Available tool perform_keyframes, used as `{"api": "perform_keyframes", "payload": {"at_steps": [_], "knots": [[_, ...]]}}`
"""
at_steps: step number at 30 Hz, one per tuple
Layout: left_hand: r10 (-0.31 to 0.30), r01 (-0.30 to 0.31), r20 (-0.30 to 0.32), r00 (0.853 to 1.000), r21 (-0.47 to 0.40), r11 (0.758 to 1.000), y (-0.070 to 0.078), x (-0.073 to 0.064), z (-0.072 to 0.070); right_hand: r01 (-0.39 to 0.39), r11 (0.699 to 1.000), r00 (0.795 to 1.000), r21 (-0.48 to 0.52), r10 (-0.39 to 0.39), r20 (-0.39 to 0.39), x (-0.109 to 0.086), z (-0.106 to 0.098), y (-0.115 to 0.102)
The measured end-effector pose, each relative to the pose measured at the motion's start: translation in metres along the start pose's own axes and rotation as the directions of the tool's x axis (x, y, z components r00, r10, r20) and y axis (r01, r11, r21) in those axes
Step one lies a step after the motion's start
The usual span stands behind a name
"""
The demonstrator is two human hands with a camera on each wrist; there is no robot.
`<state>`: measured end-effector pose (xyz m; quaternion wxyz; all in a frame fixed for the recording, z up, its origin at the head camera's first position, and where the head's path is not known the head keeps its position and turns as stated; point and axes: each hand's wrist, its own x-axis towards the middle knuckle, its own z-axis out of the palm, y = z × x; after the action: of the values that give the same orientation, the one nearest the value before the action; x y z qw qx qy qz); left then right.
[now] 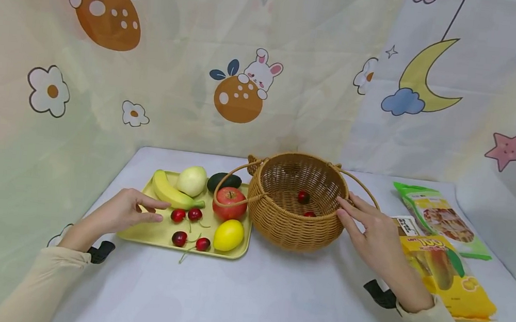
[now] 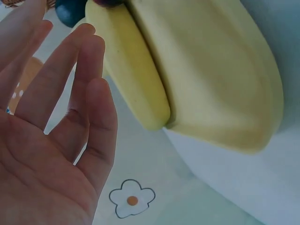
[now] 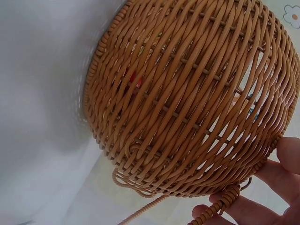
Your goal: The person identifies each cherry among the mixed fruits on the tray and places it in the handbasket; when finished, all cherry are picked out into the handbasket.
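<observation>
My left hand (image 1: 129, 213) hovers over the left part of a yellow tray (image 1: 139, 233), fingers loosely extended and holding nothing. Beside its fingertips lie a banana (image 1: 172, 192) and a cherry (image 1: 178, 216); the left wrist view shows the banana (image 2: 133, 70) just past the fingers. More cherries, a lemon (image 1: 229, 235), a red apple (image 1: 229, 203), a pale round fruit (image 1: 192, 181) and a dark green avocado (image 1: 224, 182) share the tray. My right hand (image 1: 374, 237) holds the rim of a wicker basket (image 1: 295, 230) at its right side. Inside the basket, a cherry (image 1: 303, 197) and another red one show.
To the right, a yellow snack bag (image 1: 452, 278) and a green-edged bag (image 1: 448, 221) lie on the white table (image 1: 272, 302). The basket's handle (image 1: 238, 168) hangs over the tray's right end. A patterned cloth (image 1: 309, 109) stands behind the table.
</observation>
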<state>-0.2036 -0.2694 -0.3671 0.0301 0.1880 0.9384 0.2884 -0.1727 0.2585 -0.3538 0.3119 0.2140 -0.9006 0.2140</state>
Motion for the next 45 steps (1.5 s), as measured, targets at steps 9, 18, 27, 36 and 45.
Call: {"api": "perform_keyframes", "payload": {"at_steps": [9,18,27,36,45], "knots": [[0.022,-0.023,0.046,0.999,0.008,1.000,-0.003,0.011,0.014,0.004,1.000,1.000,0.001,-0.004,-0.006,0.000,0.002,0.001],[0.020,-0.022,0.066,0.998,0.032,0.999,-0.002,0.022,0.024,-0.003,1.000,1.000,0.000,0.003,-0.002,-0.002,0.002,0.000],[0.000,-0.004,0.044,0.999,0.077,0.997,0.000,0.027,0.034,-0.006,1.000,1.000,0.012,0.006,-0.007,-0.002,0.003,0.001],[0.010,-0.012,0.025,1.000,0.076,0.997,-0.001,0.026,0.035,-0.011,1.000,1.000,0.015,0.011,-0.002,-0.003,0.003,0.001],[0.019,-0.020,0.013,1.000,0.083,0.996,0.000,0.027,0.034,0.000,1.000,1.000,0.012,0.000,-0.007,-0.001,0.002,0.002]]}}
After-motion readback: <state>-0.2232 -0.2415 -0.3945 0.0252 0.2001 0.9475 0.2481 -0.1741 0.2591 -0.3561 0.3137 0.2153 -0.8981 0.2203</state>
